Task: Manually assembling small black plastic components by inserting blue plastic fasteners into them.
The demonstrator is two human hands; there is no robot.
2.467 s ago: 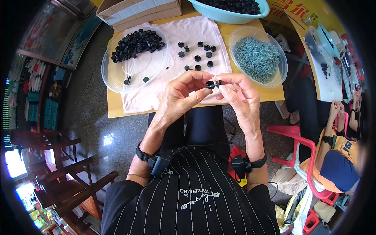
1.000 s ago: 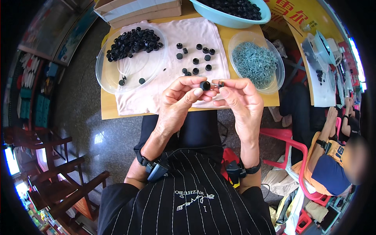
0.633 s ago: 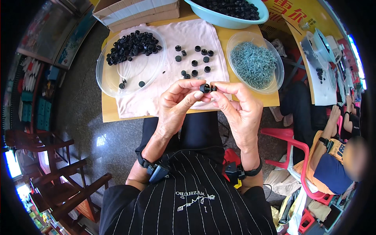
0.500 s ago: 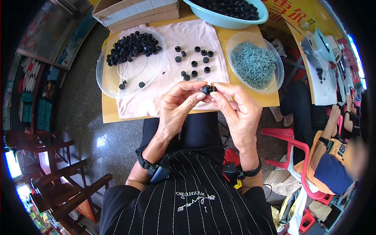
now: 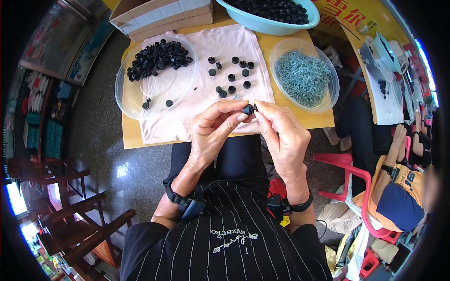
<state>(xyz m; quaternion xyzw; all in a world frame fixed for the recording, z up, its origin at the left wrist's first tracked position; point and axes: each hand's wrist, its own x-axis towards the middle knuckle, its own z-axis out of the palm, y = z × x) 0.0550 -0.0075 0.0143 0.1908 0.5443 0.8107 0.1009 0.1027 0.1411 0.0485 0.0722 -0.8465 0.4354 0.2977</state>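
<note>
Above the table's near edge, my left hand [image 5: 206,133] pinches a small black round plastic cap [image 5: 247,110] between thumb and fingertips. Against its right side, my right hand [image 5: 285,136] grips a thin black piece [image 5: 255,107], mostly covered by the fingers; whether the two pieces are joined I cannot tell. Just beyond my fingertips, several loose black caps [image 5: 231,77] are scattered over a pale pink cloth [image 5: 201,105], some upright and some on their sides. A few small silvery bits [image 5: 238,97] lie near the closest caps.
On the left, a clear round lid [image 5: 123,103] holds a heap of black parts [image 5: 161,58]. A clear tub [image 5: 333,96] of screws [image 5: 302,77] stands right. Behind are a cardboard box [image 5: 164,18] and a light-blue basin [image 5: 276,29]. Another person [image 5: 398,201] sits at right by a red chair [image 5: 344,161].
My right hand has shifted slightly, its fingertips now more tightly around the thin piece. The black cap has tilted a little in my left fingers.
</note>
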